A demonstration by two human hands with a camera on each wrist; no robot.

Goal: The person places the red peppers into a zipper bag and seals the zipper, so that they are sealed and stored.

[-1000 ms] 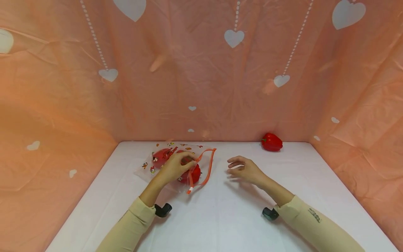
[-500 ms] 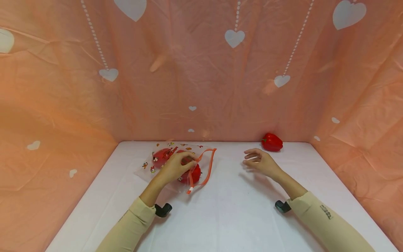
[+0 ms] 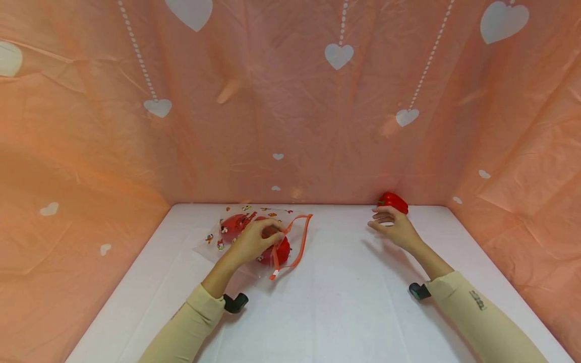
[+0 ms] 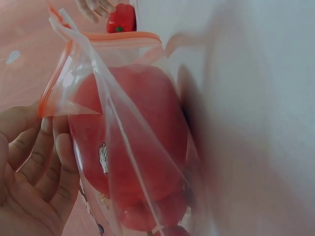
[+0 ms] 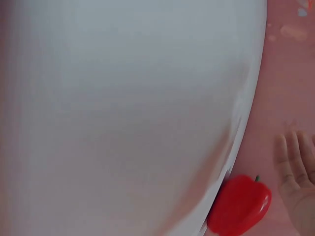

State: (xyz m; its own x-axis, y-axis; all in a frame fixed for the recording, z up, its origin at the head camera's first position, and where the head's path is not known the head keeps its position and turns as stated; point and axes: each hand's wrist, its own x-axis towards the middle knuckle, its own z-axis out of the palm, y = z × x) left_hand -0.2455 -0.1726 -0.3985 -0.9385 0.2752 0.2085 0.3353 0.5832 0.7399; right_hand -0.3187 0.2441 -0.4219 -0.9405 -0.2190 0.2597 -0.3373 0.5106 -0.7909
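A clear zip bag point(image 3: 292, 239) with orange edging and printed cartoon figures lies on the left of the table. Inside it are red bell peppers point(image 3: 233, 226), partly covered by my left hand point(image 3: 251, 241). That hand pinches the bag's orange rim point(image 4: 42, 105) between thumb and fingers, and the mouth gapes in the left wrist view. Over on the right, my right hand point(image 3: 397, 229) hovers above the table with relaxed fingers, holding nothing. Just beyond it a loose red bell pepper point(image 3: 395, 200) lies on its side, its lower part hidden behind the hand; the right wrist view shows a gap between them.
The white table point(image 3: 336, 302) ends at a peach curtain point(image 3: 299, 126) with white hearts, which also rises on both sides. Dark wrist cameras point(image 3: 236, 303) stick out beside both sleeves.
My right hand has moved to the right and away from me, ending near the loose bell pepper. The left hand and the bag have stayed in place.
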